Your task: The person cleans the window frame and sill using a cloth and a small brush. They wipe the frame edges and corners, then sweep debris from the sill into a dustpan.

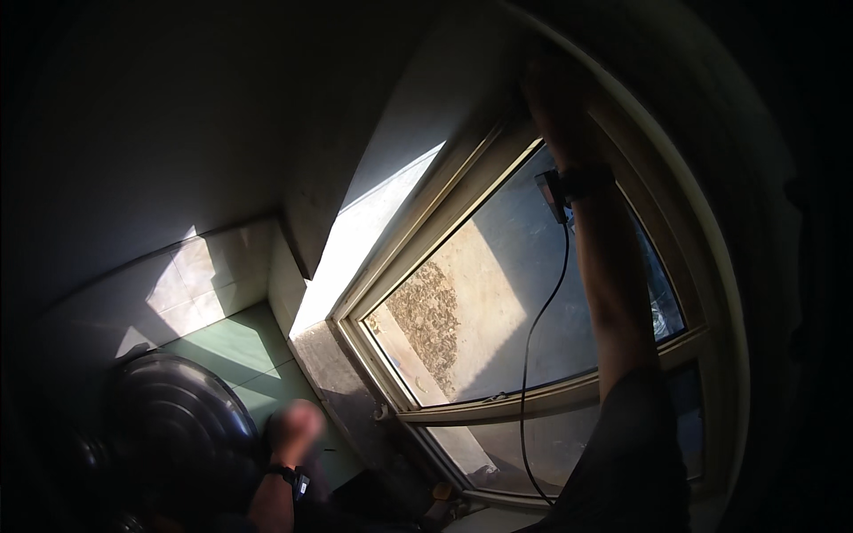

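Observation:
My right arm reaches up across a pale-framed window (426,246), and my right hand (556,80) is at the top of the frame. Deep shadow hides its fingers and anything in them. A small device (552,194) is strapped at that wrist, and a thin black cord (526,373) runs down from it in front of the window glass (493,293). At lower left, my left hand (298,426) is blurred and appears curled; its contents cannot be made out. Another strapped device (297,481) sits on the left wrist. Beside that hand is a glossy dark round object (193,406) with ring-shaped ridges.
A dark, dusty sill (340,366) borders the window's left side. Green tiles (246,353) meet a white tiled wall (193,280), partly sunlit. Dry leaves (426,313) lie on paving beyond the glass. A latch (496,397) sits on the lower frame bar.

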`<state>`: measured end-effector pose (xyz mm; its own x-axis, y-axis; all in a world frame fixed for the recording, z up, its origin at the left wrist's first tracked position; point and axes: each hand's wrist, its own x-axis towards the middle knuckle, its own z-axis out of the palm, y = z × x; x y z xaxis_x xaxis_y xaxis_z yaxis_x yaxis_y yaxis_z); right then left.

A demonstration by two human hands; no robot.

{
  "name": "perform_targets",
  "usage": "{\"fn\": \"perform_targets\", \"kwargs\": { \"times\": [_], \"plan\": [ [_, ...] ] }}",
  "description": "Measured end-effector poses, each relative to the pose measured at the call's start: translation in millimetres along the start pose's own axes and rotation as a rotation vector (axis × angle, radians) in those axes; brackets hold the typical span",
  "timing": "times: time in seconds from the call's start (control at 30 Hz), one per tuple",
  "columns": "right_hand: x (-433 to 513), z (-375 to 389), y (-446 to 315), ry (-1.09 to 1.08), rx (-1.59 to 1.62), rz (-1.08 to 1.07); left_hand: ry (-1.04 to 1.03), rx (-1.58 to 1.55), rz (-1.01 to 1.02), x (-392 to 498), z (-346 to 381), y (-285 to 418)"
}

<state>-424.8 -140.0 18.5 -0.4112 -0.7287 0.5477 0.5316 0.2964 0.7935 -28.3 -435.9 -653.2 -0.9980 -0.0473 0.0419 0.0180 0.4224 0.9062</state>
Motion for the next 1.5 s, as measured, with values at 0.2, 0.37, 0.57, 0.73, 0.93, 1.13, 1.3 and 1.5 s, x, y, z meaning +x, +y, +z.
{"fn": "perform_targets", "kwargs": {
  "times": [0.2,0.37,0.57,0.73,0.93,1.13,1.3,1.5],
  "plan": [
    [-27.4,-34.4,52.4,-0.190,0.628,0.254,0.049,0.245,0.040,-1.0,15.4,-44.2],
    [-27.5,-27.6,52.4,-0.124,0.430,0.126,-0.017,0.039,-0.019,5.1,17.0,-29.5],
    [-15.1,5.0,24.5,0.040,-0.098,-0.183,0.024,0.083,0.100,9.7,9.1,5.3],
    [-36.6,-54.5,60.2,-0.187,0.458,0.042,-0.007,0.119,-0.031,20.4,11.8,14.6],
    [-18.1,3.8,28.6,0.060,0.406,-0.049,-0.020,0.172,-0.123,24.4,-10.6,47.0],
    [-8.6,55.9,7.0,0.378,0.382,-0.008,-0.011,-0.053,-0.242,19.9,-27.9,62.6],
    [-33.5,-12.6,48.1,-0.099,0.380,0.003,-0.020,0.170,-0.188,22.4,-26.9,62.0],
    [-5.1,13.7,24.2,0.341,0.434,-0.071,-0.007,0.030,-0.195,23.1,-26.5,57.6]
  ]
}}
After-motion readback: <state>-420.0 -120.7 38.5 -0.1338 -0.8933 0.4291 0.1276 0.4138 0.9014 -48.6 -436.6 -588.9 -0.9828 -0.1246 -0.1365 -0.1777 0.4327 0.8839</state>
